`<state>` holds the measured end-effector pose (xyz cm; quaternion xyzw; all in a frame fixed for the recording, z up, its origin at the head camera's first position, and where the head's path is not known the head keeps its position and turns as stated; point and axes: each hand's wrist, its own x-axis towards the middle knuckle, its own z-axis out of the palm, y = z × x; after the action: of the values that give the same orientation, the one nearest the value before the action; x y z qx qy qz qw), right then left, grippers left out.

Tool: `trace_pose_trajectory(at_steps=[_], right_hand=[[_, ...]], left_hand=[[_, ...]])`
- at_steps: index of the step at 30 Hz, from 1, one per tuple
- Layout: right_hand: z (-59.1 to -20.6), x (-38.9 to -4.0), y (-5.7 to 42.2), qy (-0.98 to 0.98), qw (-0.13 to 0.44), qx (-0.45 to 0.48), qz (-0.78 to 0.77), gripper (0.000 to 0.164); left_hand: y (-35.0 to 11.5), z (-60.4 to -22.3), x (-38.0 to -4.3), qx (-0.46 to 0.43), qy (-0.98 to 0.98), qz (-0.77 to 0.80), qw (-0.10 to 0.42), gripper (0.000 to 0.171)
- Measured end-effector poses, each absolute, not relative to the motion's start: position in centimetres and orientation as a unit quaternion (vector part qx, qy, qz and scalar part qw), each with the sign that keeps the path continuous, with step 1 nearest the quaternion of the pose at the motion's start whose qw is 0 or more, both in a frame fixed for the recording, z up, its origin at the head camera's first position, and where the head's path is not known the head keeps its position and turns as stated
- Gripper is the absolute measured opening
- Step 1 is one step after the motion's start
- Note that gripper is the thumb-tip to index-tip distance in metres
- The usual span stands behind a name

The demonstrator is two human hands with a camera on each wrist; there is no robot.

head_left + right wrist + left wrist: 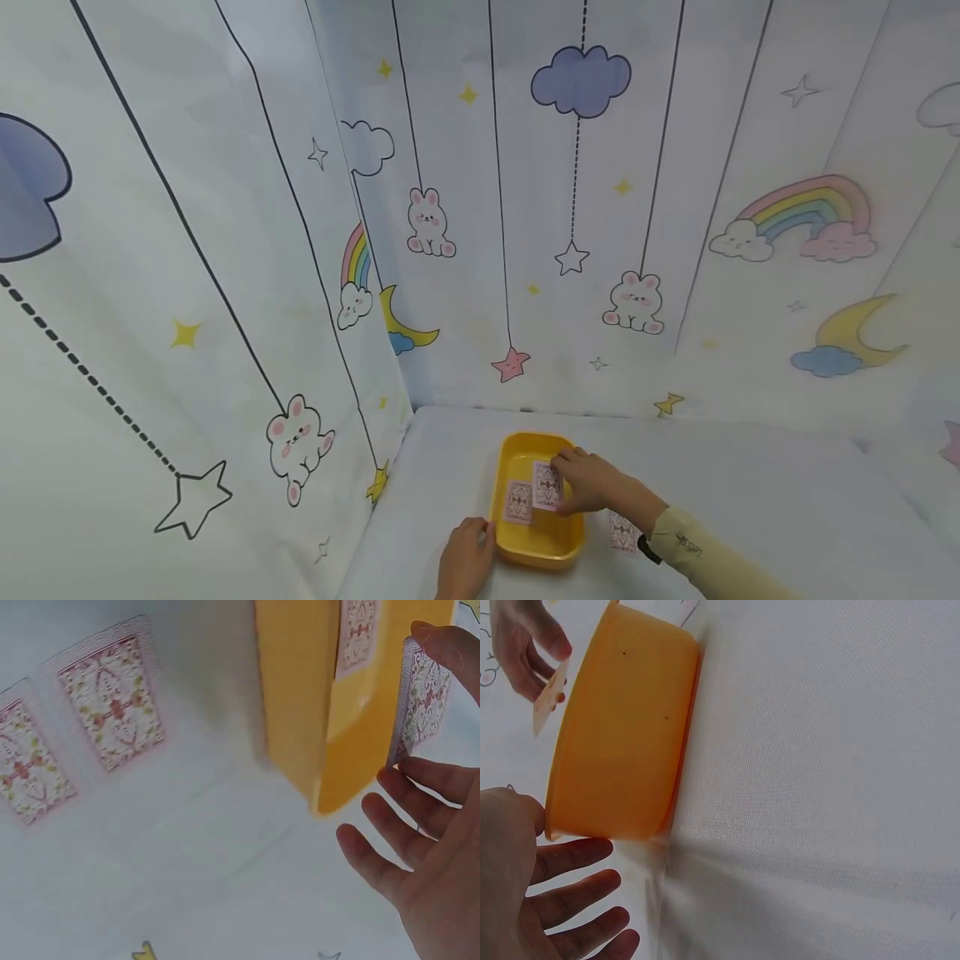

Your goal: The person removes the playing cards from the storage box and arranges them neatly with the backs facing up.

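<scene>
My right hand (592,482) pinches a playing card (548,485) between thumb and fingertips above a yellow tray (538,560). The card's patterned red-and-white back shows, and in the right wrist view the card (426,701) stands nearly on edge. Another playing card (519,502) lies in the tray, back up. At the tray's near left side my left hand (467,560) touches the rim. The left wrist view has its fingers (577,896) spread and fairly straight beside the tray's end wall (622,750).
Right of the tray, a playing card (623,533) lies on the white tabletop (712,492), partly covered by the right forearm. Two tabletop cards, one nearer (112,701) and one cut off (30,761), show in the right wrist view. Patterned cloth walls (450,317) rise behind and left.
</scene>
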<state>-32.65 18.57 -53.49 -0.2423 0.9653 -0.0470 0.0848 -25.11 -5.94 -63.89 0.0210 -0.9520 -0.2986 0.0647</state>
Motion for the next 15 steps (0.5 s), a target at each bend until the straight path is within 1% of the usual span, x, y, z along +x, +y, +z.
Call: trace_pose_trajectory(at_steps=[4, 10, 15], right_hand=[[-53.4, -32.2, 21.2, 0.97, 0.084, -0.221, -0.049, 0.082], [-53.7, -31.5, 26.2, 0.977, 0.085, -0.186, -0.062, 0.084], [-54.8, -30.6, 30.8, 0.979, 0.093, -0.166, -0.078, 0.079]], left_hand=[[-6.0, -64.0, -25.1, 0.029, -0.952, -0.301, 0.054, 0.024], [-6.1, -63.8, -25.0, 0.024, -0.95, -0.303, 0.068, 0.022], [-5.8, -63.3, -25.0, 0.03, -0.948, -0.315, 0.042, 0.023]])
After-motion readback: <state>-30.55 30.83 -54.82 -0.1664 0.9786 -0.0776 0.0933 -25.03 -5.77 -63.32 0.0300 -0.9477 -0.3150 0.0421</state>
